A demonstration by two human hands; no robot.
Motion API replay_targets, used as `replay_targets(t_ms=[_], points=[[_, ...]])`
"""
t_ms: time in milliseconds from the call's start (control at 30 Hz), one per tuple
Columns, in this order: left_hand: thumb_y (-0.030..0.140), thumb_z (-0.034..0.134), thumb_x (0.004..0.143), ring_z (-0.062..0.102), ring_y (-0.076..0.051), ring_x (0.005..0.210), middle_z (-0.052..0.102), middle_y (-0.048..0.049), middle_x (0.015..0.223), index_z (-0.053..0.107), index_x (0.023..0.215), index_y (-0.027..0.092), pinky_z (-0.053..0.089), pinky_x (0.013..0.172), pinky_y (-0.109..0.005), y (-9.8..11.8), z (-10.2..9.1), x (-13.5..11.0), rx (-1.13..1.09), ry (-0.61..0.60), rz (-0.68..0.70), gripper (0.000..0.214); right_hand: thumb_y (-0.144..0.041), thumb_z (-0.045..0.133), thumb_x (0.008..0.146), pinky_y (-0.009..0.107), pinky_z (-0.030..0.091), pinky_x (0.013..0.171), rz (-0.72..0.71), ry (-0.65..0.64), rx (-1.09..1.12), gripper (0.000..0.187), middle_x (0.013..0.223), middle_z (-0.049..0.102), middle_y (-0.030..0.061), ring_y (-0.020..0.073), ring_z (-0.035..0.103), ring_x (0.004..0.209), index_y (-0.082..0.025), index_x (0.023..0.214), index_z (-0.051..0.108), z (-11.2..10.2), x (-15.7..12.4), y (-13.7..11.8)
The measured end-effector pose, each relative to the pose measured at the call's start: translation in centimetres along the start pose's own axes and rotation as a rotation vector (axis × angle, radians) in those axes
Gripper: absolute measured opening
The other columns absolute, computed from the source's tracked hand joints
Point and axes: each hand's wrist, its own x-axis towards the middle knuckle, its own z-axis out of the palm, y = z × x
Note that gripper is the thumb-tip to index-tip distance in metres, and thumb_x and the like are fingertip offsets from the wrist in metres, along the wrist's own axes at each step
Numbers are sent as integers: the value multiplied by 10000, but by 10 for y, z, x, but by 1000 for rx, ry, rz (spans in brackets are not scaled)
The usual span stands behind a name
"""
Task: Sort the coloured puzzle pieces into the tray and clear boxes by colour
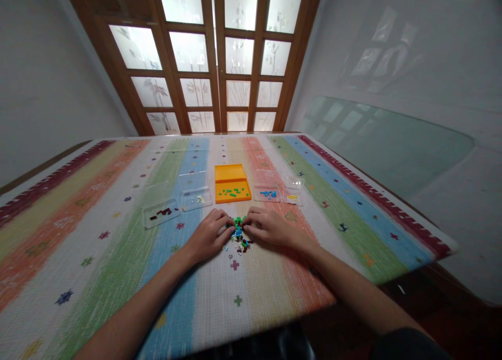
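A small heap of tiny coloured building pieces (pixel 239 235) lies on the striped cloth in front of me. My left hand (pixel 208 235) rests at the heap's left side, fingers curled and pinched onto green pieces at its top. My right hand (pixel 267 226) meets it from the right, fingers likewise pinched on the same spot. What exactly each pinch holds is too small to make out. Behind the heap sits an orange tray (pixel 232 183) with a few green pieces in it.
Clear boxes stand in a row: one with dark pieces (pixel 160 212), one with pale pieces (pixel 196 198), one with blue pieces (pixel 267 193), one with yellow pieces (pixel 293 190). The striped tablecloth (pixel 117 245) covers the table; wooden glazed doors (pixel 219 57) stand behind.
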Motion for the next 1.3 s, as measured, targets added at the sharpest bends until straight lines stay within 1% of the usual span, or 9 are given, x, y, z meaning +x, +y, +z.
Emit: replay_targets(t_ms=[100, 267, 400, 733, 1000, 1067, 1133, 1200, 1300], points=[[279, 515, 997, 603, -207, 900, 658, -60, 920, 657, 918, 199, 506, 839, -360, 2, -2, 1, -42, 25, -18, 182, -186, 585, 955, 287, 461, 740, 22, 18, 87, 141, 918, 658, 64, 165, 602, 824, -156, 957, 722, -1, 1, 0], [297, 540, 979, 606, -153, 705, 679, -19, 815, 651, 915, 187, 496, 702, -294, 11, -4, 3, -194, 112, -162, 169, -223, 597, 956, 285, 461, 719, 32, 30, 260, 119, 882, 654, 44, 155, 587, 795, -168, 937, 701, -2, 3, -5], [287, 576, 956, 653, -150, 721, 719, -29, 826, 676, 905, 179, 506, 692, -276, 19, -4, 5, -314, 169, -185, 156, -247, 612, 940, 287, 460, 711, 30, 68, 373, 109, 870, 653, 32, 148, 575, 775, -177, 922, 694, 0, 4, -9], [229, 686, 905, 689, -151, 728, 750, -24, 821, 726, 923, 193, 559, 711, -275, 19, -2, 2, -274, 232, -53, 57, -327, 628, 931, 294, 460, 672, 161, 76, 537, 179, 815, 668, 32, 143, 579, 721, -168, 891, 699, 9, 5, -6], [203, 642, 954, 720, -163, 793, 762, -70, 915, 740, 1065, 198, 589, 697, -274, 15, 2, 0, -196, 244, 105, 148, -440, 744, 836, 231, 401, 476, 346, 146, 813, 293, 666, 609, -22, 98, 513, 527, -175, 882, 629, 24, 4, -11], [185, 634, 956, 716, -155, 800, 754, -74, 934, 734, 1104, 194, 592, 702, -264, 15, 3, -1, -159, 247, 131, 178, -434, 746, 832, 243, 432, 487, 353, 166, 832, 284, 700, 640, -1, 107, 544, 545, -174, 872, 641, 25, 5, -11], [177, 622, 960, 709, -154, 807, 742, -75, 937, 723, 1150, 190, 597, 719, -268, 14, 3, -1, -107, 239, 145, 215, -403, 745, 833, 271, 492, 565, 341, 201, 787, 247, 782, 685, 38, 133, 609, 639, -175, 875, 661, 24, 6, -10], [175, 596, 971, 707, -160, 823, 736, -81, 949, 712, 1187, 191, 604, 739, -283, 13, 3, -2, -56, 225, 167, 245, -388, 719, 856, 285, 517, 626, 323, 216, 757, 226, 817, 701, 51, 148, 639, 707, -175, 914, 674, 21, 6, -11], [175, 579, 973, 711, -163, 843, 745, -88, 975, 718, 1167, 190, 608, 759, -288, 9, 0, -3, -14, 232, 183, 239, -420, 634, 917, 258, 475, 537, 342, 172, 788, 282, 757, 685, 18, 124, 588, 592, -170, 1044, 665, 17, 6, -13]])
